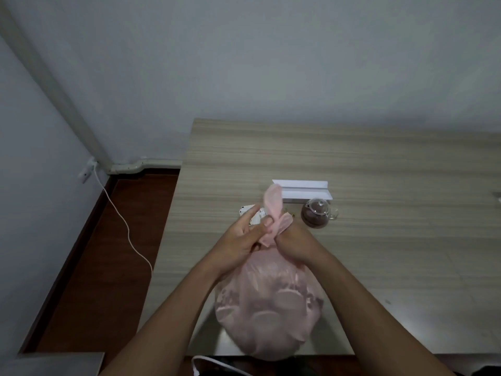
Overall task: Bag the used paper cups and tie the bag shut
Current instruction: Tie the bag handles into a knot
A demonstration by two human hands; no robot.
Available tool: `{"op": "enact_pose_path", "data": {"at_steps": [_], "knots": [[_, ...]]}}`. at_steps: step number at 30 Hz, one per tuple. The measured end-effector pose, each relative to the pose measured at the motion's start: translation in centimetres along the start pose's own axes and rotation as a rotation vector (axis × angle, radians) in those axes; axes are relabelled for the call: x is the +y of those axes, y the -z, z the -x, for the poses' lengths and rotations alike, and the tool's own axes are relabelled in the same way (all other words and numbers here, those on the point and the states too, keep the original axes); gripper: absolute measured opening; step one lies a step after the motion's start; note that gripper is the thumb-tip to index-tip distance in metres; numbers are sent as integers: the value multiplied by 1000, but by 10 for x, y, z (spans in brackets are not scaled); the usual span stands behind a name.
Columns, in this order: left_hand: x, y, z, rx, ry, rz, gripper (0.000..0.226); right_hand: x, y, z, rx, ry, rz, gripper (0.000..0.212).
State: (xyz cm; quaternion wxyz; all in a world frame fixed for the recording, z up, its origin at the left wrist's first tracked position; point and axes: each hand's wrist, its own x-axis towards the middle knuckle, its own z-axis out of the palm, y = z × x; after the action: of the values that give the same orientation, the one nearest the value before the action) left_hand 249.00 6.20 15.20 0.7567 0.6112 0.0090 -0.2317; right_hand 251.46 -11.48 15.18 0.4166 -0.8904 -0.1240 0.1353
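A thin pink plastic bag [268,308] stands on the wooden table [379,253] near its front edge, bulging with paper cups whose round rims show faintly through the plastic. Its neck is gathered and twisted upward. My right hand [298,242] is closed around the twisted neck just above the bulge. My left hand [244,240] pinches the loose pink tail of the bag, which sticks up above both hands and bends over.
A glass teapot [317,213] with dark tea stands just behind my right hand. A white open box [303,189] lies behind it. A small white item [250,211] peeks out behind my left hand. Left of the table lies brown floor with a white cable [127,226].
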Motion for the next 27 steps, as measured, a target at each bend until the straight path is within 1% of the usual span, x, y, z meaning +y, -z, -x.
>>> {"op": "enact_pose_path", "data": {"at_steps": [1, 2, 3, 4, 6, 8, 10, 12, 13, 15, 16, 17, 18, 20, 21, 23, 24, 25, 27], "knots": [[-2, 0, -2, -29, 11, 11, 56, -2, -3, 0, -70, 49, 71, 33], [-4, 0, -4, -22, 8, 15, 64, -4, -5, 0, -118, 68, 134, 26], [-5, -1, -6, 26, 6, 14, 69, -4, -9, 0, -145, 103, 169, 22], [-9, 1, -9, 82, 19, 14, 69, -4, -11, 0, -177, 127, 194, 27], [-11, 3, -11, 172, 45, 43, 64, -6, -13, 4, -206, 116, 194, 30], [-12, 3, -10, 222, 38, 81, 59, -10, -10, 10, -199, 64, 162, 22], [-13, 4, -8, 258, 22, 60, 43, -12, -7, 12, -191, 24, 79, 23], [-12, 5, -6, 275, -4, 7, 37, -18, -4, 15, -188, -41, -49, 29], [-9, 4, -4, 280, -20, 13, 36, -18, -5, 15, -163, -64, -91, 37], [-10, 2, -6, 265, -54, 21, 38, -22, -8, 15, -106, -66, -92, 59], [-12, 1, -7, 265, -67, 2, 36, -23, -11, 14, -70, -63, -69, 68], [-12, -1, -6, 278, -74, -14, 28, -20, -16, 12, -21, -62, -45, 72], [-13, -2, -6, 294, -78, -52, 21, -17, -19, 11, 32, -68, -16, 71], [-17, -2, -8, 340, -72, -121, 15, -11, -22, 9, 136, -75, 19, 62], [-18, -3, -8, 350, -78, -118, 14, -8, -23, 8, 180, -76, 14, 60], [-18, -6, -6, 360, -86, -55, 23, -7, -23, 7, 248, -97, -8, 62], [-20, -6, -5, 375, -106, -62, 26, -8, -23, 6, 268, -113, -11, 65], [-21, -5, -3, 397, -149, -124, 26, -7, -24, 4, 284, -126, -16, 66], [-25, -2, 0, 401, -255, -331, 24, -6, -25, 1, 281, -154, -40, 68]]}}
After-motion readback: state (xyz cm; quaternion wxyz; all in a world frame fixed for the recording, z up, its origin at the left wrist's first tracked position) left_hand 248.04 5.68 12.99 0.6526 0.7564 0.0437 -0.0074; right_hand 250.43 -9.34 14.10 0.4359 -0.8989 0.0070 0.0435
